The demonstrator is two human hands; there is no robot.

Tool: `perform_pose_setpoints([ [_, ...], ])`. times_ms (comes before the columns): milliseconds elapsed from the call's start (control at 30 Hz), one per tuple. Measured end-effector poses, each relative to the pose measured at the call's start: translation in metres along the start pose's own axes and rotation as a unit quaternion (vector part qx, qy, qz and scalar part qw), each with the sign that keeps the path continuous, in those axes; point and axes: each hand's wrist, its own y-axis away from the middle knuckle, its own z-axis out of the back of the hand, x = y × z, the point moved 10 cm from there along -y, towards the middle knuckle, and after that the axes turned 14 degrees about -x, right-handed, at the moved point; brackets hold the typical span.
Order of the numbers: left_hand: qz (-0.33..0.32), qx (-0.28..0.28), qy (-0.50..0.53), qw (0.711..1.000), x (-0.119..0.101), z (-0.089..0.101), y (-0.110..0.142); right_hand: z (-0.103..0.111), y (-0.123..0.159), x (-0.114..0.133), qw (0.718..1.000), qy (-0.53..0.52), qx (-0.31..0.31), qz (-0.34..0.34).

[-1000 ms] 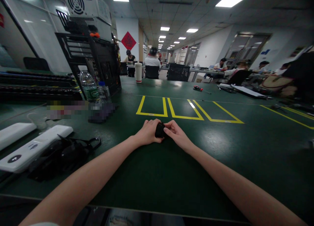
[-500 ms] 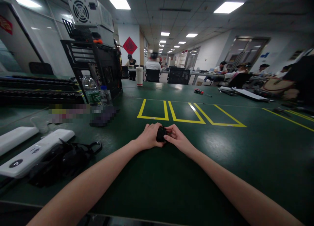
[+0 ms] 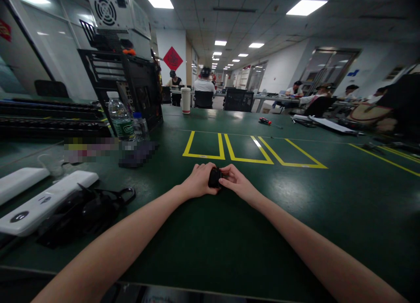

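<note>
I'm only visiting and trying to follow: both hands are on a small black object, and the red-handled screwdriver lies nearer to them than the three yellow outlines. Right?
Not quite: the red-handled screwdriver lies beyond the three yellow outlines, farther from the left hand and right hand, as the head view shows. Both hands are on the small black object.

There are two hands (image 3: 199, 180) (image 3: 242, 187), one held black object (image 3: 214, 178), two bottles (image 3: 120, 118) (image 3: 139, 127), one tumbler (image 3: 185, 100) and one screwdriver (image 3: 265, 121).

You get a dim view, lit from overhead by ceiling panels (image 3: 306, 8), with pale glare on your green tabletop (image 3: 292, 195). Wide-angle distortion stretches your edges, and the upper right corner darkens.
</note>
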Motion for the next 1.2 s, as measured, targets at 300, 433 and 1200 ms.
perform_pose_setpoints([
  [300,0.008,0.011,0.002,1.000,-0.002,0.002,0.000,0.008,-0.002,-0.002,0.998,0.019,-0.065,0.008],
  [433,0.016,0.017,0.008,1.000,-0.001,0.000,0.000,0.008,-0.002,-0.006,0.997,0.048,-0.054,-0.019],
  [1200,0.019,0.016,0.000,1.000,0.000,0.000,0.000,0.001,0.000,-0.002,1.000,-0.010,0.001,-0.026],
])
